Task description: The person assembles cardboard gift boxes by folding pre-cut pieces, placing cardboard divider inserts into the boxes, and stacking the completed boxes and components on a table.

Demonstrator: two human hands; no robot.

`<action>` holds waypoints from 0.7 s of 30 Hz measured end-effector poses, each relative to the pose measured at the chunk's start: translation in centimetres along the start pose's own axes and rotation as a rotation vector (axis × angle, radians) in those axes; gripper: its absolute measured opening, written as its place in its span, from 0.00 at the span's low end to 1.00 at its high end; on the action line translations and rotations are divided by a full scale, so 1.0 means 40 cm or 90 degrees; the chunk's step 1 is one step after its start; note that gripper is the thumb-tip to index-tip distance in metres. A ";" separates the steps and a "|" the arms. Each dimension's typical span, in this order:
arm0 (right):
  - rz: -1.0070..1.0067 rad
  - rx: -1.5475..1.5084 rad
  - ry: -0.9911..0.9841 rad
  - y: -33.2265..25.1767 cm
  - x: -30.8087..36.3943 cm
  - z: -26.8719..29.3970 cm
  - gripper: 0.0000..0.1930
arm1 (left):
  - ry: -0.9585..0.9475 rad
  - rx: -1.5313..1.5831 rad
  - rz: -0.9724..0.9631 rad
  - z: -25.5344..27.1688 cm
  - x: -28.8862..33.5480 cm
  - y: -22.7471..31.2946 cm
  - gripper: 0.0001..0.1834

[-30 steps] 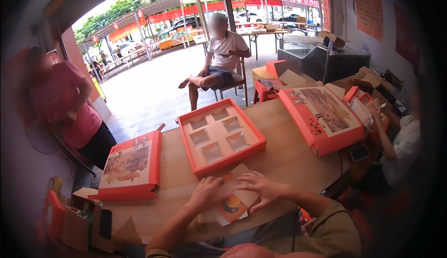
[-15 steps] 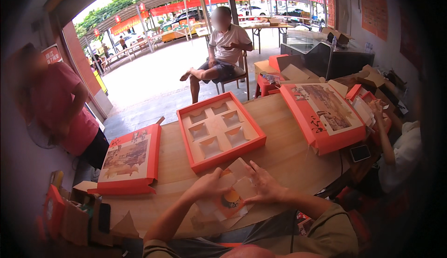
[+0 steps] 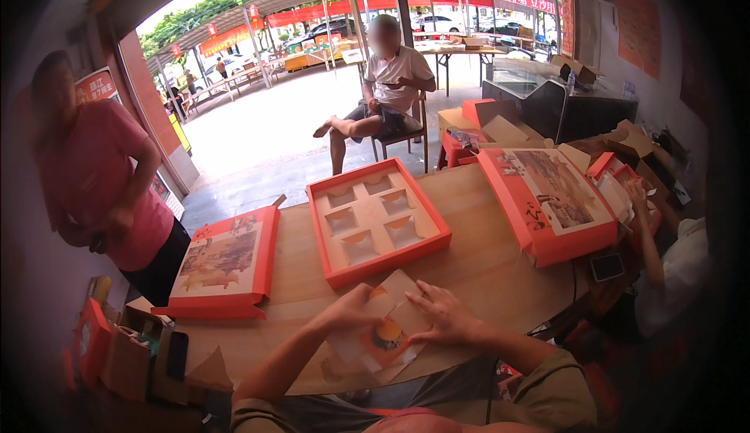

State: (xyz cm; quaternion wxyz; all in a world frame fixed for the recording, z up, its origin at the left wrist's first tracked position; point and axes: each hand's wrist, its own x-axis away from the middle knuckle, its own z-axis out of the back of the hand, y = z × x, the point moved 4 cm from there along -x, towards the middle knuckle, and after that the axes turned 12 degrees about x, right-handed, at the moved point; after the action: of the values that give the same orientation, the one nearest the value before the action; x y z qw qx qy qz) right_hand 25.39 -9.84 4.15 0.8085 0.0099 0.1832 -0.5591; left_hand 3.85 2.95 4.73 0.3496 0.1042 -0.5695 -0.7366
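Both of my hands work on a pale folded paper carton with an orange and dark print, at the table's near edge. My left hand grips its left side, the fingers partly hidden. On the other side my right hand holds it between thumb and fingers, with fingertips pressed on the upper flap. Just beyond them lies a red gift box base with a pale insert of several square hollows. No contents show in those hollows.
Red printed box lids lie at left and right on the wooden table. A phone is at the right edge, near a co-worker's hands. Open cartons stand lower left. One person stands left; another sits beyond the table.
The right hand's fingers have come down onto the carton's upper flap. The left hand keeps its grip. The whole view has shifted slightly, and the person at left has moved a little.
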 end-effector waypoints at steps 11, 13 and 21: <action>0.013 -0.045 0.049 0.019 0.011 -0.033 0.61 | -0.061 0.172 0.005 -0.010 0.039 -0.039 0.43; -0.075 -0.175 0.108 0.019 0.019 -0.029 0.62 | -0.019 0.202 -0.050 -0.014 0.062 -0.030 0.44; -0.286 -1.026 -0.114 -0.016 -0.010 -0.106 0.46 | 0.237 0.459 -0.202 -0.003 0.114 -0.065 0.43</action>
State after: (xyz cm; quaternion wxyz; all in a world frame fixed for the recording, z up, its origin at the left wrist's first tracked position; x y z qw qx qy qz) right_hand 23.48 -8.80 0.43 0.4492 -0.6514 0.4593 -0.4037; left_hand -0.46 0.24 3.43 0.2701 0.4365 -0.6944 -0.5042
